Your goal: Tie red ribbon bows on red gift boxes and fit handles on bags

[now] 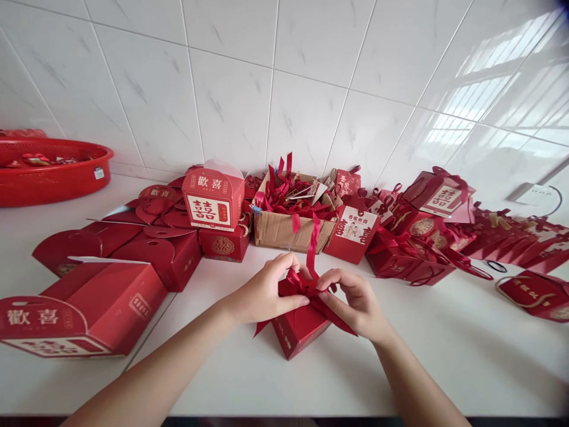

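A small red gift box (303,325) sits on the white counter in front of me, set at an angle. Red ribbon (313,243) is gathered in loops on its top, with one end standing up and others hanging down the sides. My left hand (273,287) pinches the ribbon loop from the left, thumb low and fingers above. From the right, my right hand (351,299) grips the ribbon near its middle between thumb and fingers. The fingers partly hide the knot area.
An open cardboard box (293,232) of ribbons and tags stands behind. Larger red boxes (102,302) fill the left, near a red plastic basket (57,181). Ribboned gift boxes (404,261) are piled at the right, with another red box (540,293) at the far right. A tiled wall (231,89) rises behind.
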The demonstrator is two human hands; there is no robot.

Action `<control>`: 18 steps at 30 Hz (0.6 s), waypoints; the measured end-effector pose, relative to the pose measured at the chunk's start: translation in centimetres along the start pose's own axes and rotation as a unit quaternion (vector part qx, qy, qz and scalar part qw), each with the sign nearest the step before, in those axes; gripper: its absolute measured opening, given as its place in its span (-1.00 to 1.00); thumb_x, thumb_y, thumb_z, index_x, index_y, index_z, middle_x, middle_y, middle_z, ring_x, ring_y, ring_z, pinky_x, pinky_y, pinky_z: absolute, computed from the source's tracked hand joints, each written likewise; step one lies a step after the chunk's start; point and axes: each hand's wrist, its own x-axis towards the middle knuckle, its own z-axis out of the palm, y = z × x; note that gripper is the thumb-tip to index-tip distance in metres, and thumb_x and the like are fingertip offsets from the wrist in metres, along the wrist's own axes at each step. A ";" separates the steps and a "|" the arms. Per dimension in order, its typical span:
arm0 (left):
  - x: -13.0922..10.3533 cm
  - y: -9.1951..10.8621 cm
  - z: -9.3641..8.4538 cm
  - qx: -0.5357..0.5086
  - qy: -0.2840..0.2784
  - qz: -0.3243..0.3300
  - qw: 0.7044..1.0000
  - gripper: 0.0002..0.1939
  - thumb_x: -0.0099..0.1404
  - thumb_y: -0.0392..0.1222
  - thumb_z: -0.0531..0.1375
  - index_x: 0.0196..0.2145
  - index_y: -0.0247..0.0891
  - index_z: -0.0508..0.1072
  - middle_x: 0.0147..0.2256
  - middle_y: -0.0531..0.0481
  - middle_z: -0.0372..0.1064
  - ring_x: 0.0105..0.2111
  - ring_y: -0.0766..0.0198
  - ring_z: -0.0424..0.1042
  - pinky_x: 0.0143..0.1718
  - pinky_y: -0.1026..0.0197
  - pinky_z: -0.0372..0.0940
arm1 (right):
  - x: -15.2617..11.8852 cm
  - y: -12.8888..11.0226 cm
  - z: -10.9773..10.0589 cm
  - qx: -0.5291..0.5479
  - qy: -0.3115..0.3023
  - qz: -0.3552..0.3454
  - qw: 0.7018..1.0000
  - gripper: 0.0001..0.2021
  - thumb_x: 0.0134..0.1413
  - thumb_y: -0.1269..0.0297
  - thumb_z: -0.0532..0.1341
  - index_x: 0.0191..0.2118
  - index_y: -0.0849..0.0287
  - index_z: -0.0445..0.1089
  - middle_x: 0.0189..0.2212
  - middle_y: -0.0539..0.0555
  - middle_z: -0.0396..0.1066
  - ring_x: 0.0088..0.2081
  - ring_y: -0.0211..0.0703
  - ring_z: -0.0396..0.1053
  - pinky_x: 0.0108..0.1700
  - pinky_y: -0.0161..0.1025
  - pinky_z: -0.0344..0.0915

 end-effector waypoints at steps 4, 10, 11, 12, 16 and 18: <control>0.0 0.1 0.1 -0.006 -0.002 -0.005 1.000 -0.74 0.16 -0.22 0.27 -0.32 -0.19 0.21 -0.19 0.02 0.37 -0.15 0.21 0.33 -0.07 0.09 0.23 | -0.1 -0.1 0.0 0.045 -0.008 0.021 0.999 -0.98 0.14 0.35 0.21 -0.30 0.09 0.38 -0.40 0.01 0.41 -0.39 -0.23 0.27 -0.33 -0.24 0.18; 0.0 0.5 0.1 -0.037 -0.006 -0.002 0.999 -0.75 0.15 -0.30 0.27 -0.34 -0.21 0.21 -0.25 0.05 0.39 -0.22 0.28 0.34 -0.14 0.17 0.24 | 0.0 0.1 0.1 0.129 0.000 0.058 0.990 -0.94 0.10 0.30 0.27 -0.30 0.09 0.37 -0.39 0.02 0.38 -0.39 -0.23 0.27 -0.35 -0.25 0.20; 0.0 0.5 0.1 -0.046 -0.008 -0.002 0.999 -0.75 0.15 -0.31 0.26 -0.34 -0.21 0.21 -0.25 0.06 0.39 -0.23 0.29 0.35 -0.15 0.18 0.24 | 0.0 0.2 0.1 0.136 0.001 0.063 0.989 -0.93 0.09 0.29 0.27 -0.30 0.10 0.37 -0.39 0.02 0.38 -0.39 -0.22 0.28 -0.34 -0.24 0.21; 0.0 0.5 0.1 -0.056 -0.011 -0.003 0.998 -0.76 0.15 -0.32 0.26 -0.34 -0.21 0.21 -0.25 0.05 0.40 -0.23 0.30 0.35 -0.15 0.19 0.24 | 0.0 0.2 0.1 0.138 0.000 0.064 0.988 -0.93 0.10 0.28 0.27 -0.30 0.10 0.37 -0.40 0.02 0.39 -0.39 -0.22 0.29 -0.33 -0.24 0.22; 0.1 0.4 0.2 -0.080 -0.009 -0.007 0.997 -0.78 0.16 -0.29 0.25 -0.32 -0.22 0.24 -0.24 0.01 0.41 -0.19 0.25 0.39 -0.12 0.15 0.26 | 0.3 0.2 -0.3 0.077 -0.022 0.043 0.996 -0.91 0.08 0.26 0.28 -0.28 0.10 0.40 -0.37 0.03 0.41 -0.31 -0.18 0.31 -0.21 -0.19 0.23; 0.1 0.4 0.3 -0.081 -0.003 -0.007 0.997 -0.78 0.16 -0.27 0.26 -0.31 -0.22 0.25 -0.23 0.00 0.42 -0.17 0.23 0.40 -0.10 0.14 0.27 | 0.6 0.0 -0.5 0.061 -0.031 0.040 0.997 -0.87 0.05 0.26 0.31 -0.26 0.11 0.41 -0.35 0.03 0.41 -0.31 -0.19 0.31 -0.18 -0.19 0.23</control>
